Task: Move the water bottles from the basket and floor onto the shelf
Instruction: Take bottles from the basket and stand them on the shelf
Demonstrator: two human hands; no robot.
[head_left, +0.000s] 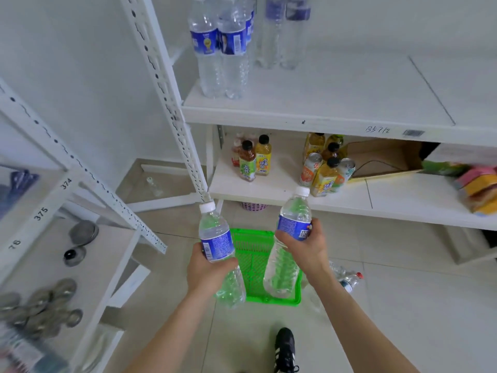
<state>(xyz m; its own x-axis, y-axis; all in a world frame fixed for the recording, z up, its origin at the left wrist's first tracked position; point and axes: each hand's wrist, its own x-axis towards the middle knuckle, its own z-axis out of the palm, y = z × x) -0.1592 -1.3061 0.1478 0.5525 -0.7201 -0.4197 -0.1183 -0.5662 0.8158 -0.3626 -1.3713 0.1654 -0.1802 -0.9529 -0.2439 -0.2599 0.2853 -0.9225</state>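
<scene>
Each hand, left (pixel 207 270) and right (pixel 304 249), had its fingers closed around an upright water bottle above the green basket (pixel 255 265); best set both down gently beside the shelved bottles (pixel 220 49).

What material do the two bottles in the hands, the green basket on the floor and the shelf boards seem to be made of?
The left bottle and the right bottle look like thin clear plastic: ribbed, see-through walls, glossy labels, white caps. The green basket looks like moulded plastic, with a bright even colour and a lattice wall. The shelf board looks matte white, perhaps painted or laminated wood; I cannot tell which.
</scene>
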